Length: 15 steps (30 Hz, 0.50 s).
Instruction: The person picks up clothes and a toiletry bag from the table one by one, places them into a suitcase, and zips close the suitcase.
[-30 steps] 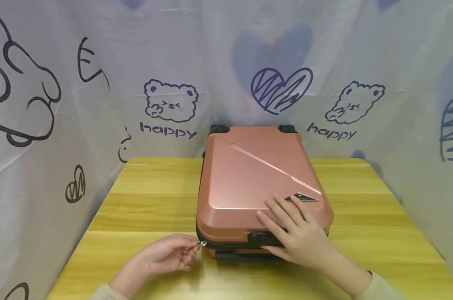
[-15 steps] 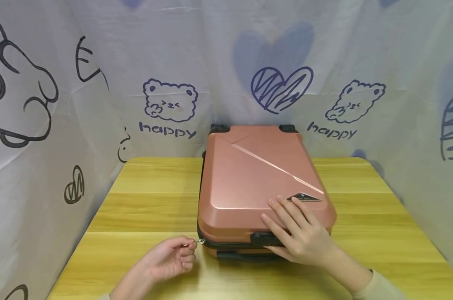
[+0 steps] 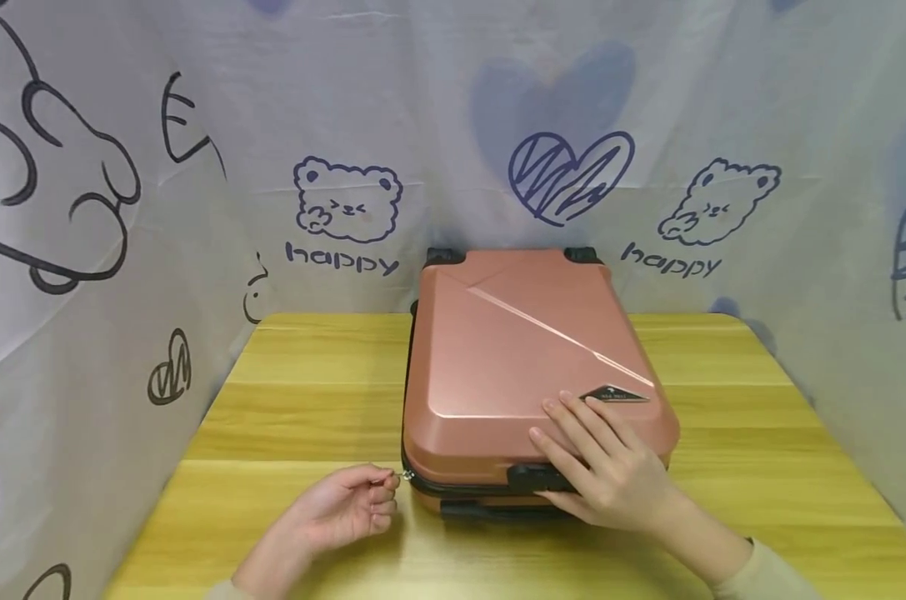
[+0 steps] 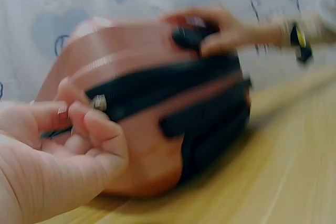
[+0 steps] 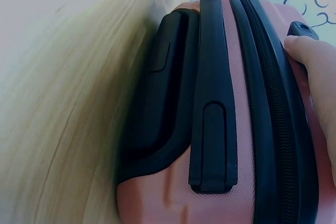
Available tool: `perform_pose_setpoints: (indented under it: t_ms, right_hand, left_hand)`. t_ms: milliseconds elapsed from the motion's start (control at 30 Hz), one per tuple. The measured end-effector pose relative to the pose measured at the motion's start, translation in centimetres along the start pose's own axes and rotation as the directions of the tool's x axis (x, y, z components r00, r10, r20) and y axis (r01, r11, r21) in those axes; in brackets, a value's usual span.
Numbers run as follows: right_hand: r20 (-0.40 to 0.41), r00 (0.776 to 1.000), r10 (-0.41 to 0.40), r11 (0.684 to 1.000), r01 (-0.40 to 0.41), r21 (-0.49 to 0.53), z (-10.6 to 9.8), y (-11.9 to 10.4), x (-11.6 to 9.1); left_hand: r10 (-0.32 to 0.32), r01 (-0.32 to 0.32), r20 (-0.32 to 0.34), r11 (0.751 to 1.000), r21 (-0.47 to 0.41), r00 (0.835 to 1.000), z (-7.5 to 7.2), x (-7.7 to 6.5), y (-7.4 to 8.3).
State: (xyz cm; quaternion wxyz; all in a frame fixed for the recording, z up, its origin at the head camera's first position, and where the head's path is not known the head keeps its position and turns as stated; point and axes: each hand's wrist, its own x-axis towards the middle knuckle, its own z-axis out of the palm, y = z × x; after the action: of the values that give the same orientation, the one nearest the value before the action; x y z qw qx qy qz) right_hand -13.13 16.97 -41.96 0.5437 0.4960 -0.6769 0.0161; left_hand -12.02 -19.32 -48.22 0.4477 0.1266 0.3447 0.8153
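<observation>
A pink hard-shell suitcase lies flat on the table, its wheels toward the back. At its front left corner my left hand pinches the small metal zipper pull between thumb and curled forefinger. The left wrist view is blurred but shows the zipper slider right beside those fingertips. My right hand rests on the lid's front right part, fingers extended. Its thumb lies by the black lock. Below run the closed zipper teeth along the front side and the black carry handle.
The wooden table extends on both sides of the suitcase. A pale curtain printed with bears and hearts hangs close behind its two black wheels and along both sides.
My left hand has drawn the zipper pull a little leftward and back around the suitcase's front left corner. The right hand stays on the lid. The head view has shifted slightly.
</observation>
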Motion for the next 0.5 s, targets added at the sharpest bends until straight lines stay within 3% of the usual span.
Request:
perform_pose_setpoints:
  t_ms: [67,133,200,267,333,400,433,500]
  right_hand:
    - [0.000,1.000,0.009,1.000,-0.009,0.007,0.0,0.1,-0.3]
    - [0.002,1.000,0.014,1.000,-0.014,0.011,0.0,0.1,-0.5]
    - [0.004,1.000,0.015,1.000,-0.015,0.011,0.1,0.1,-0.6]
    - [0.004,1.000,0.016,1.000,-0.016,0.011,0.1,0.1,-0.8]
    - [0.004,1.000,0.016,1.000,-0.016,0.008,0.1,0.0,-0.9]
    - [0.006,1.000,0.015,1.000,-0.016,0.006,0.1,0.0,-0.9]
    - [0.008,1.000,0.016,1.000,-0.016,0.006,0.2,-0.1,-1.0]
    - [0.010,1.000,0.016,1.000,-0.016,0.004,0.2,-0.1,-1.1]
  left_hand:
    - [0.009,-0.006,-0.018,0.993,0.120,1.000,-0.1,0.2,0.1]
    - [0.021,-0.002,-0.072,0.967,0.254,0.997,0.0,0.2,0.4]
    - [0.032,0.024,-0.145,0.929,0.369,0.989,0.1,0.2,0.7]
    - [0.043,0.068,-0.217,0.875,0.480,0.975,0.3,0.2,1.0]
    - [0.066,0.110,-0.271,0.803,0.586,0.960,0.6,0.2,1.2]
    - [0.105,0.142,-0.306,0.715,0.684,0.946,1.0,0.3,1.2]
    - [0.135,0.147,-0.312,0.665,0.732,0.941,1.1,0.3,1.2]
    - [0.218,0.145,-0.304,0.538,0.830,0.928,1.3,0.3,1.0]
